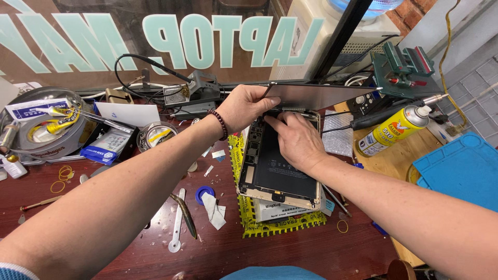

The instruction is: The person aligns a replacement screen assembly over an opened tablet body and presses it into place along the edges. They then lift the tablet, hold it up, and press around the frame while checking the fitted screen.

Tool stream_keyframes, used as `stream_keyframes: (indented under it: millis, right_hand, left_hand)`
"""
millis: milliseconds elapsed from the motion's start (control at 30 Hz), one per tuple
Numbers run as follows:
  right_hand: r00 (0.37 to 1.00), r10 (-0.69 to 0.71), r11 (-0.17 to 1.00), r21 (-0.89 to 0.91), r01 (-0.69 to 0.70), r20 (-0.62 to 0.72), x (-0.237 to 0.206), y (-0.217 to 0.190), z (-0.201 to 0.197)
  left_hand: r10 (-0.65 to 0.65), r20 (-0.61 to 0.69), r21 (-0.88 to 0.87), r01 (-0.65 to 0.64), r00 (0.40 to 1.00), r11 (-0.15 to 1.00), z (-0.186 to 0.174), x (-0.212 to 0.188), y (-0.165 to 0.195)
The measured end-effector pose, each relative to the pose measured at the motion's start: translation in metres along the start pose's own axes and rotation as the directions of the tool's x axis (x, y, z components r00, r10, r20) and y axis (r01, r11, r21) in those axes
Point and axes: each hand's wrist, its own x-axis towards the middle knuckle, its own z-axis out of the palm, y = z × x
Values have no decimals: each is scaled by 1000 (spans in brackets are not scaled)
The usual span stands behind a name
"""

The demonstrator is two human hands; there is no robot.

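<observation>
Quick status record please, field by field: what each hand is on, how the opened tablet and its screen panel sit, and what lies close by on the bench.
left hand: grips the near-left corner of the lifted screen panel
right hand: fingers pressed at the top edge of the opened tablet
screen panel: raised off the body, held almost level above its top end
tablet: back shell facing up, dark battery exposed, resting on a yellow taped box
left of tablet: white spudger, blue ring
right of tablet: yellow spray can, blue mat

Both forearms are bare. A dark red bead bracelet is worn on the left wrist. A blue ribbed sleeve edge is seen at the left elbow.
</observation>
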Motion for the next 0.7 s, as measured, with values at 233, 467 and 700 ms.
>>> stream_keyframes:
  millis: [233, 467, 700]
  right_hand:
    - [998, -59, 997, -56, 60, 18, 1, -1, 0]
    - [997, -31, 996, -77, 36, 73, 2, 1, 2]
    - [993, 43, 993, 103, -54, 107, 11, 14, 11]
  left_hand:
    - [7, -13, 56, -6, 1000, 998, 0, -1, 3]
    - [38, 28, -33, -37, 999, 999, -1, 1, 1]
    - [38, 66, -53, -34, 997, 998, -1, 2, -1]
